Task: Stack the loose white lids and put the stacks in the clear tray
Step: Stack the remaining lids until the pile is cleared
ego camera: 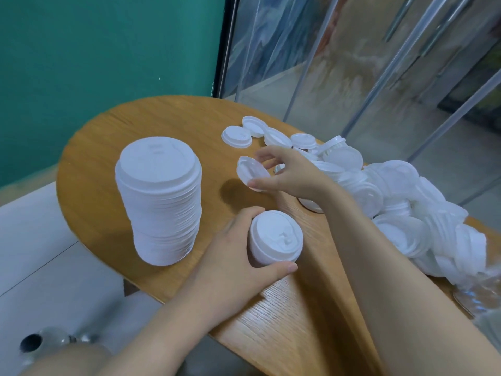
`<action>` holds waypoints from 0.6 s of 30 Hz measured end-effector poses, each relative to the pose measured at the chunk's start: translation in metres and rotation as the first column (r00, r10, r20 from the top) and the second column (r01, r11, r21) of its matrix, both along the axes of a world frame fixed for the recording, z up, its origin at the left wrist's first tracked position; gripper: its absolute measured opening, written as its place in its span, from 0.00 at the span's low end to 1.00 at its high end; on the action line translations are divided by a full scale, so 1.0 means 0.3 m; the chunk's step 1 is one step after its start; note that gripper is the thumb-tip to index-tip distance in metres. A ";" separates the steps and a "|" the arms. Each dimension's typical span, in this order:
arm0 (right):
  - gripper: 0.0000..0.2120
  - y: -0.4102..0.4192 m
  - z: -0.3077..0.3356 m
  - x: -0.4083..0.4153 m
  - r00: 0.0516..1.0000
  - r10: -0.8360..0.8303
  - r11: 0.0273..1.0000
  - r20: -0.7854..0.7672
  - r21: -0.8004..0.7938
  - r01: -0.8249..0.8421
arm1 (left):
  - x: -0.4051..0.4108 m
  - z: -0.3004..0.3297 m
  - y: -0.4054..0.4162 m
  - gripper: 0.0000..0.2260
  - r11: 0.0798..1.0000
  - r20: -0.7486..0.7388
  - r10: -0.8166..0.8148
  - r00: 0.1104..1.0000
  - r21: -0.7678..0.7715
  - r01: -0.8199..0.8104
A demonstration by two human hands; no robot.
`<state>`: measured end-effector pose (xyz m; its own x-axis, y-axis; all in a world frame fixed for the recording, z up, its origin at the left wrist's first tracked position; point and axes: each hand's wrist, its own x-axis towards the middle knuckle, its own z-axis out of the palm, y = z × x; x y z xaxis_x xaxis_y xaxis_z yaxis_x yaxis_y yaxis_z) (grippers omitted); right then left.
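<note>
Right hand (287, 172) out over the table (103, 147), grip pinching one lid (252, 173) by its rim, thumb below and fingers above, lid tilted on edge and clear of the wood. Left hand (235, 256) nearer the body, grip wrapped round a short stack (275, 238), thumb along the near side, fingers round the far side, stack standing on the table. Tall stack (160, 199) to the left, upright, leaning a touch, well apart from both hands. Loose pile (401, 202) heaped along the right side of the table, a few singles (235, 136) scattered flat at the far end. Clear tray probably the crinkled clear plastic (477, 291) at the right edge; too blurred to be sure.

Thin moulded white plastic, matt, round, with a raised rim, a domed top and an embossed sip spout. Likely very light and springy: best held by the rim between thumb and fingertips, not squeezed across the dome, which would probably flex and pop. Probably slick one on another, so nesting needs the rims lined up and a light press. Stacks likely to topple or telescope if gripped only at the top; better held low, round the sides, with a hand under the base when lifted. Table of oak-grained wood, rounded end, smooth.
</note>
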<state>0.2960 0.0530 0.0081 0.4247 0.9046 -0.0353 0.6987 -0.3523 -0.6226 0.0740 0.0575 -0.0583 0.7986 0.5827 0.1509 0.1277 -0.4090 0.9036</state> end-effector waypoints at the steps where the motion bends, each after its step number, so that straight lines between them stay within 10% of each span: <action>1: 0.29 -0.008 0.008 -0.006 1.000 -0.011 0.999 -0.025 0.049 0.012 | 0.000 0.000 0.000 0.34 1.000 0.002 -0.001 1.000 0.001 0.001; 18: 0.36 -0.331 0.022 -0.254 0.926 -0.020 0.902 -0.377 0.393 0.179 | 0.026 0.014 0.013 0.29 0.991 0.044 -0.044 0.998 -0.123 0.049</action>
<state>0.2197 -0.0461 0.0147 0.5436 0.8228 0.1656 0.3767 -0.0628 -0.9242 0.0818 0.0613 -0.0543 0.8200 0.5610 0.1135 0.0724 -0.2984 0.9517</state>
